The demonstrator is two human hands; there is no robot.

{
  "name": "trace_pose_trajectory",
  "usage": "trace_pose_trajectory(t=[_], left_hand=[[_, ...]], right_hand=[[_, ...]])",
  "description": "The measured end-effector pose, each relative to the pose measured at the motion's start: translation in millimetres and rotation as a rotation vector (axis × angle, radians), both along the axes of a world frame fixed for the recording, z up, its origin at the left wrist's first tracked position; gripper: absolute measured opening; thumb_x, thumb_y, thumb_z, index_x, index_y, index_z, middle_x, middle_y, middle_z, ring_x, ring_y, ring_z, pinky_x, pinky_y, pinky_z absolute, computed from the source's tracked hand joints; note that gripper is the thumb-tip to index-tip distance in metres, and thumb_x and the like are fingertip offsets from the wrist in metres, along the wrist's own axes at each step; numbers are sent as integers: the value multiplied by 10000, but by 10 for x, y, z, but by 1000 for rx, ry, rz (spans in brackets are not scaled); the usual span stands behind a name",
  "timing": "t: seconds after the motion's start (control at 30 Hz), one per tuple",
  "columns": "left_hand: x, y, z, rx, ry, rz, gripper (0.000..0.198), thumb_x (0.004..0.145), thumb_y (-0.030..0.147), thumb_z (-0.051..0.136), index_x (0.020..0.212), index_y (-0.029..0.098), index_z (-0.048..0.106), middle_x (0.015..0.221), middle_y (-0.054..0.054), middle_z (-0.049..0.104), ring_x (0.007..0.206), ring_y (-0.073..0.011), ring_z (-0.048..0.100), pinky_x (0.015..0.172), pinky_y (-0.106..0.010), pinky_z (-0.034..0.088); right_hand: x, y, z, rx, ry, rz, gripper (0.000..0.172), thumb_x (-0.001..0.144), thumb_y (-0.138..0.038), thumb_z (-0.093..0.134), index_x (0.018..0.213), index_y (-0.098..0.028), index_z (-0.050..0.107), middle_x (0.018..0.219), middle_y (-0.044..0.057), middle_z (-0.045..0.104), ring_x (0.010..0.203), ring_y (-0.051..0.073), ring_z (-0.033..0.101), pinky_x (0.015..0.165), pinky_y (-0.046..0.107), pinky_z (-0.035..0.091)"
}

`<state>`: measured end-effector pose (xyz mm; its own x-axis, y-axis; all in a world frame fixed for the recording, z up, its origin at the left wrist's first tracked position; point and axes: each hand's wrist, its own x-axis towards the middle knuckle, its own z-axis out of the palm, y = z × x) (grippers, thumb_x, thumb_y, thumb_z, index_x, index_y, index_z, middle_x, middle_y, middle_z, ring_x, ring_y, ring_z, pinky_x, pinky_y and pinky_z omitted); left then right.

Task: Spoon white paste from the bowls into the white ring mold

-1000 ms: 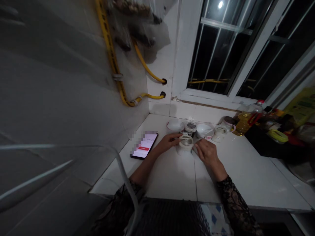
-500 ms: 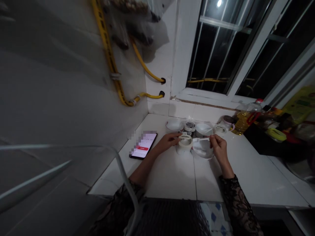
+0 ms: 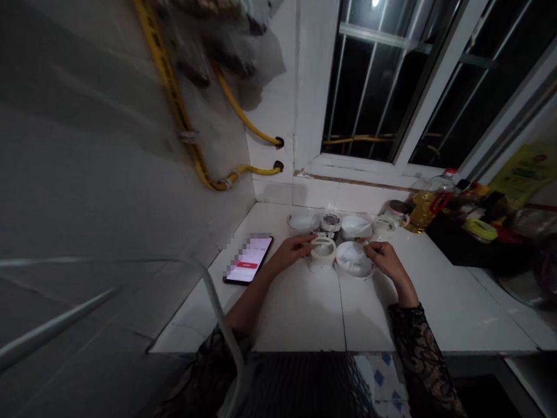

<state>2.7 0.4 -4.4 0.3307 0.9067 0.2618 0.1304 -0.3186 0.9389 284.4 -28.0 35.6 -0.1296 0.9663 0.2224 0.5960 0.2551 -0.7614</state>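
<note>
My left hand [image 3: 296,254] reaches in from the left, its fingertips closed on the rim of a small pale jar [image 3: 322,263] with a ring-like top. To the jar's right stands a white bowl [image 3: 369,271] with white contents, perhaps powder. My right hand [image 3: 386,262] is at that bowl's right edge, fingers pinched on a small white spoon [image 3: 357,262] that dips into the bowl. Behind are another white bowl [image 3: 355,227] with a pale utensil in it, a clear-lidded jar [image 3: 329,222] and a shallow white dish [image 3: 301,222].
A lit phone [image 3: 250,260] lies left of my left forearm. At the back right stand a mug [image 3: 397,213], an oil bottle [image 3: 424,206] and a dark box [image 3: 452,241] of condiments. A pale metal bar [image 3: 215,296] crosses the lower left.
My right hand has lowered the spoon from level above the bowl, near the jar, down into the bowl. The left hand stays at the jar. The view has shifted slightly.
</note>
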Motion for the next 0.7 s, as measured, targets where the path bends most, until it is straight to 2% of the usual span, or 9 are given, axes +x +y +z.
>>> trace_pose_trajectory(t=[0.17, 0.43, 0.7], left_hand=[[3, -4, 11, 4, -3, -3, 510, 753, 442, 637, 1148, 121, 679, 1095, -123, 698, 630, -125, 597, 614, -265, 510], [-5, -23, 19, 1, 5, 10, 479, 761, 420, 637, 1144, 137, 681, 1165, -122, 677, 666, -135, 622, 631, -266, 525], [-6, -14, 11, 16, 17, 0, 487, 768, 430, 631, 1151, 133, 676, 1083, -112, 705, 652, -137, 623, 616, -262, 521]], right_hand=[[-12, -8, 3, -28, -39, 7, 404, 739, -506, 480, 543, -161, 558, 482, -26, 411, 485, 102, 350, 470, 240, 250], [58, 40, -22, -103, 97, -93, 369, 693, -473, 545, 497, -162, 574, 420, -32, 436, 415, 84, 339, 425, 234, 244], [135, 101, -46, -187, 327, -155, 307, 664, -407, 611, 482, -163, 569, 352, -43, 425, 329, 65, 297, 349, 223, 193]])
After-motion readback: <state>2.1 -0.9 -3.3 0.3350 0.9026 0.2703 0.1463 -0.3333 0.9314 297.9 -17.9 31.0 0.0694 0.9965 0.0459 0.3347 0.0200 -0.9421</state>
